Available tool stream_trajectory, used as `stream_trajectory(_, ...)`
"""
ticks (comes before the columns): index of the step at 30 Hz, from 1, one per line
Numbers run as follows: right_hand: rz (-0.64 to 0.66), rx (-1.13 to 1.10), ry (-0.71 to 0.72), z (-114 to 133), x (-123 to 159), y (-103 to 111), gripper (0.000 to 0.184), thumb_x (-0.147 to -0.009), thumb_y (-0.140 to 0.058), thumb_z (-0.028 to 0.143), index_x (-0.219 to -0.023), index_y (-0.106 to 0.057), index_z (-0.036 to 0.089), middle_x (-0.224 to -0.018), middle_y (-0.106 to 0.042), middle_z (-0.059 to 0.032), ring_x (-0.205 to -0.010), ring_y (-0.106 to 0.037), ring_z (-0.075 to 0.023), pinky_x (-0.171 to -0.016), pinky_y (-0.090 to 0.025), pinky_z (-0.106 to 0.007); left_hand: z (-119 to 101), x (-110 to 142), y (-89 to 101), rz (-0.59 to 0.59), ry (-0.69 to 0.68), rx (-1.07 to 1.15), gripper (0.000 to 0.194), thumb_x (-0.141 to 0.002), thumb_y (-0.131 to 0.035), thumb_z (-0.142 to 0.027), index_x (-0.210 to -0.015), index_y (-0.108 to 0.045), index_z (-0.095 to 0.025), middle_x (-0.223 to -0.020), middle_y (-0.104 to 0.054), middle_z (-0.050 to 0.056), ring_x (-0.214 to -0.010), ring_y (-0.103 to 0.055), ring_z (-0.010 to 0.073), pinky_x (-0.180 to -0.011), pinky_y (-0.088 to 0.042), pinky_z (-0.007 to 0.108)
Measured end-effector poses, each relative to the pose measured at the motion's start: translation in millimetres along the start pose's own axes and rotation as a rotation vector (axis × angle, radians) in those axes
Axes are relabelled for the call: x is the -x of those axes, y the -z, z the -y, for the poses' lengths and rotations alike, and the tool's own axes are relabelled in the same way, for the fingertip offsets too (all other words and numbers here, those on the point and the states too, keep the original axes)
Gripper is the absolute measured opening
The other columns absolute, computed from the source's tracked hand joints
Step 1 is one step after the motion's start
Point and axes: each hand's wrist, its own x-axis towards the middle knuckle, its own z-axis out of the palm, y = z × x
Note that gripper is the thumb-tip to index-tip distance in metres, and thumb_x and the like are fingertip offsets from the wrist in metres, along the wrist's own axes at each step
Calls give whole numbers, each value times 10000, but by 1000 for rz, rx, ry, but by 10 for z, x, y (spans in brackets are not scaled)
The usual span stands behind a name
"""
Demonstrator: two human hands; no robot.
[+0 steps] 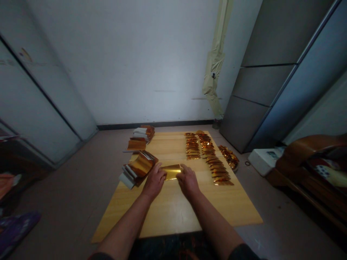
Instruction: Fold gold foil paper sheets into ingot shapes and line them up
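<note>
Between left hand (154, 180), right hand (188, 181): gold foil (171, 172)

1 head-worn camera looks forward and down at the gold foil (171, 172).

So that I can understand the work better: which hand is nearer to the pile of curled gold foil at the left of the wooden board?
Left. The left hand is just beside the gold foil pile, while the right hand is farther away, on the other side of the gold foil sheet.
</note>
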Motion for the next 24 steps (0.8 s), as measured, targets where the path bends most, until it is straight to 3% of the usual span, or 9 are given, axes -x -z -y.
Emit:
stream_trajectory(4,-18,-20,-18,-2,13,6,143,-865,-587,199,-844,-724,231,-1451,-442,-95,-1156,-448,-280,-894,-388,-414,12,13,-8,16,-23,-7,196,-804,-614,-265,-967,-695,-194,-1419,-455,120,-1236,-507,286,-1053,-438,498)
stream_trajectory(7,-37,-50,-44,-7,17,8,137,-852,-592,183,-845,-722,226,-1410,-482,-95,-1180,-428,-275,-915,-374,-403,29,16,-10,34,-31,3,253,-746,-686,-290,-980,-708,-197,-1392,-497,124,-1176,-545,282,-1020,-462,488)
stream_trajectory(11,-25,-88,-23,1,14,37,157,-842,-582,156,-802,-713,233,-1270,-592,-57,-1099,-458,-248,-879,-369,-371,31,-1,1,54,-57,-8,203,-767,-660,-254,-957,-728,-230,-1265,-607,88,-1115,-564,262,-975,-482,465)
stream_trajectory(15,-11,-129,49,24,16,83,187,-852,-563,142,-897,-709,249,-1167,-647,-37,-1055,-481,-222,-858,-361,-344,10,-7,16,57,-68,-47,198,-796,-644,-272,-968,-735,-234,-1312,-584,90,-1133,-541,278,-983,-457,492)
stream_trajectory(20,-12,-164,58,30,23,89,348,-832,-556,130,-1141,-658,253,-1196,-649,-49,-1096,-486,-227,-892,-362,-347,4,3,6,45,-82,-81,224,-863,-572,-299,-1008,-735,-250,-1347,-554,89,-1157,-522,278,-993,-442,492)
stream_trajectory(24,-16,-146,58,26,-2,86,357,-812,-579,125,-1134,-661,254,-1216,-646,-48,-1116,-492,-226,-915,-350,-347,-3,10,4,18,-102,-70,255,-900,-514,-306,-1013,-738,-259,-1338,-561,77,-1142,-526,255,-991,-443,468)
